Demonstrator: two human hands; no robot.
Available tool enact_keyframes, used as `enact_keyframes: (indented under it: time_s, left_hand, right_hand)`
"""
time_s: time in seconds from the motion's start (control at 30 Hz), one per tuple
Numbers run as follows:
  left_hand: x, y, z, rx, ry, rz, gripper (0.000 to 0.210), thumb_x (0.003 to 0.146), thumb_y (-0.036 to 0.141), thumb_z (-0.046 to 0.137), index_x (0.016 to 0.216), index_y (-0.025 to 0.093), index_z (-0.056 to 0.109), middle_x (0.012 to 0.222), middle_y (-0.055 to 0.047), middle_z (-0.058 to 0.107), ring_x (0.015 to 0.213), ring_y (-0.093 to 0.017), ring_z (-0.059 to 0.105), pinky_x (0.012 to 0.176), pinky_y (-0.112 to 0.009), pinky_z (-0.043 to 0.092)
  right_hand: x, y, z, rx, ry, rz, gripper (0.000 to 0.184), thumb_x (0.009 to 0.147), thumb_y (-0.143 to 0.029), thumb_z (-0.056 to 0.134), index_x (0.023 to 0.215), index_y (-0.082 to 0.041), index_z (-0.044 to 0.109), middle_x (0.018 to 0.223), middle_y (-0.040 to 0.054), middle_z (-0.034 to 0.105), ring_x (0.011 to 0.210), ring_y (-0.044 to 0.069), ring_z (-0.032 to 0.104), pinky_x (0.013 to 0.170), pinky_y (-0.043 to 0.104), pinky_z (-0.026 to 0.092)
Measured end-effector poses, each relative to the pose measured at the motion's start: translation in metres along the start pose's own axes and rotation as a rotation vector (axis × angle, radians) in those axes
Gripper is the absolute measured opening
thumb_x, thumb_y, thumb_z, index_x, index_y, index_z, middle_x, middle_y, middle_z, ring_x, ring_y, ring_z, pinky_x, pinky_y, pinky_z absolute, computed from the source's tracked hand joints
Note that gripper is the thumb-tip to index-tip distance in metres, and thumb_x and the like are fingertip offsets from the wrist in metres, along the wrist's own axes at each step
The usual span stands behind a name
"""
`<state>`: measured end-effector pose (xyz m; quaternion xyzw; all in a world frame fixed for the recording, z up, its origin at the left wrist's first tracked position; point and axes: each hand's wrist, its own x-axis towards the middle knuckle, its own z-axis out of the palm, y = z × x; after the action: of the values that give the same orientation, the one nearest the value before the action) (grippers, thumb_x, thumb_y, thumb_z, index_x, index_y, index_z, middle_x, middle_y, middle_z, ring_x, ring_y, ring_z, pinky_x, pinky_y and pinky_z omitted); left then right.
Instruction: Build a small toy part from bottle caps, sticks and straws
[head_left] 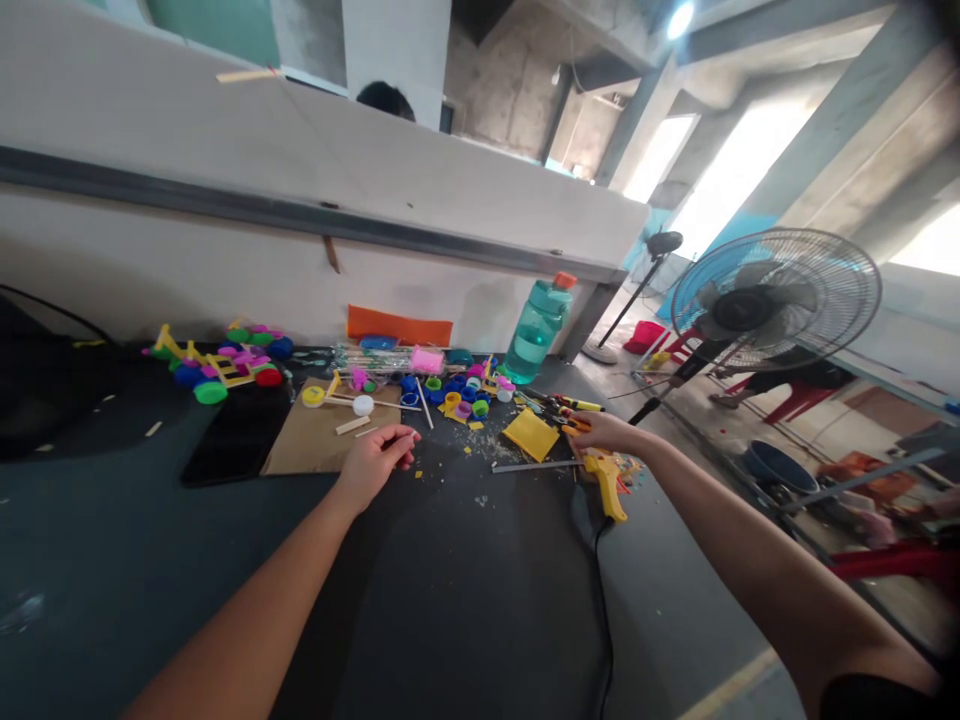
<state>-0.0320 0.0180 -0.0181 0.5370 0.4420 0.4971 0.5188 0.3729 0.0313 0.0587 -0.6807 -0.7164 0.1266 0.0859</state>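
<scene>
My left hand (377,464) is closed, thumb against curled fingers, just over the front right edge of a brown cardboard sheet (289,447). Whether it pinches anything small is hidden. On the cardboard lie a white bottle cap (363,405), a yellow cap (313,397), thin sticks and a short wooden piece (352,425). At the right, my right hand (598,432) has its fingers closed on an orange-handled tool (574,426), perhaps pliers. Below that hand rests a yellow glue gun (606,486). A yellow square (530,434) and a metal ruler-like strip (536,466) lie close by.
Several coloured caps (461,395) are heaped behind the hands, near a teal water bottle (538,330). Small colourful cap-wheeled models (225,365) stand at the left, behind a black phone-like slab (232,440). The glue gun's cord (604,610) runs forward. A fan (750,300) stands right.
</scene>
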Motion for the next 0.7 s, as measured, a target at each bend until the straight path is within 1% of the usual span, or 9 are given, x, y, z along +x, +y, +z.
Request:
enact_keyframes:
  time_s: [0.07, 0.13, 0.23, 0.33, 0.47, 0.57, 0.63, 0.7]
  left_hand:
    - [0.0, -0.001, -0.001, 0.006, 0.001, 0.004, 0.03, 0.071, 0.042, 0.067, 0.084, 0.016, 0.069, 0.064, -0.003, 0.062, 0.055, -0.013, 0.056, 0.053, -0.025, 0.048]
    - [0.001, -0.003, -0.001, -0.003, 0.003, 0.001, 0.029, 0.071, 0.042, 0.068, 0.084, 0.016, 0.069, 0.069, -0.004, 0.064, 0.056, -0.013, 0.056, 0.053, -0.025, 0.048]
    - [0.002, -0.005, -0.001, -0.012, 0.004, -0.005, 0.028, 0.07, 0.041, 0.068, 0.084, 0.016, 0.069, 0.074, -0.004, 0.065, 0.057, -0.013, 0.056, 0.053, -0.025, 0.048]
    - [0.002, -0.004, 0.0, -0.012, -0.006, -0.013, 0.028, 0.071, 0.04, 0.068, 0.085, 0.016, 0.069, 0.071, -0.004, 0.064, 0.057, -0.012, 0.056, 0.054, -0.025, 0.048]
    - [0.0, 0.001, 0.002, -0.033, -0.011, -0.025, 0.027, 0.07, 0.039, 0.069, 0.083, 0.016, 0.068, 0.07, -0.003, 0.063, 0.057, -0.012, 0.055, 0.053, -0.024, 0.048]
    - [-0.001, 0.004, 0.003, -0.041, -0.004, -0.031, 0.026, 0.069, 0.039, 0.069, 0.081, 0.015, 0.068, 0.069, -0.003, 0.063, 0.056, -0.012, 0.054, 0.052, -0.024, 0.047]
    - [-0.001, 0.004, 0.003, -0.04, -0.008, -0.031, 0.026, 0.07, 0.039, 0.068, 0.082, 0.015, 0.068, 0.07, -0.003, 0.062, 0.057, -0.012, 0.055, 0.053, -0.024, 0.048]
    - [-0.002, 0.003, 0.004, -0.048, -0.012, -0.026, 0.026, 0.071, 0.038, 0.068, 0.084, 0.015, 0.068, 0.071, -0.002, 0.062, 0.057, -0.011, 0.055, 0.053, -0.023, 0.048]
  right_hand:
    - [0.006, 0.004, 0.002, -0.034, -0.048, 0.006, 0.039, 0.058, -0.028, 0.068, 0.095, -0.017, 0.067, 0.086, 0.0033, 0.069, 0.079, 0.02, 0.06, 0.069, 0.026, 0.044]
    - [0.015, 0.01, 0.002, -0.073, -0.094, 0.01, 0.04, 0.061, -0.028, 0.066, 0.1, -0.016, 0.067, 0.091, 0.0058, 0.069, 0.081, 0.021, 0.06, 0.07, 0.026, 0.044]
    - [0.026, 0.02, 0.002, -0.13, -0.127, 0.016, 0.046, 0.066, -0.031, 0.065, 0.109, -0.016, 0.063, 0.099, 0.0084, 0.068, 0.084, 0.022, 0.061, 0.07, 0.027, 0.045]
    - [0.032, 0.027, 0.007, -0.205, -0.121, 0.013, 0.056, 0.064, -0.036, 0.067, 0.117, -0.02, 0.06, 0.106, 0.0096, 0.066, 0.093, 0.025, 0.06, 0.075, 0.029, 0.045]
    - [0.033, 0.031, 0.014, -0.313, -0.077, 0.016, 0.073, 0.062, -0.046, 0.07, 0.128, -0.02, 0.053, 0.121, 0.0155, 0.058, 0.112, 0.035, 0.049, 0.086, 0.039, 0.041]
    - [0.029, 0.034, 0.013, -0.347, -0.083, -0.008, 0.072, 0.066, -0.049, 0.067, 0.131, -0.022, 0.051, 0.125, 0.015, 0.055, 0.114, 0.034, 0.047, 0.089, 0.041, 0.039]
    - [0.025, 0.035, 0.01, -0.352, -0.098, -0.035, 0.073, 0.065, -0.048, 0.069, 0.132, -0.025, 0.05, 0.125, 0.0131, 0.055, 0.115, 0.033, 0.047, 0.09, 0.039, 0.038]
    - [0.021, 0.032, 0.005, -0.368, -0.073, -0.057, 0.076, 0.062, -0.047, 0.072, 0.132, -0.025, 0.05, 0.125, 0.0129, 0.055, 0.115, 0.034, 0.046, 0.09, 0.04, 0.038]
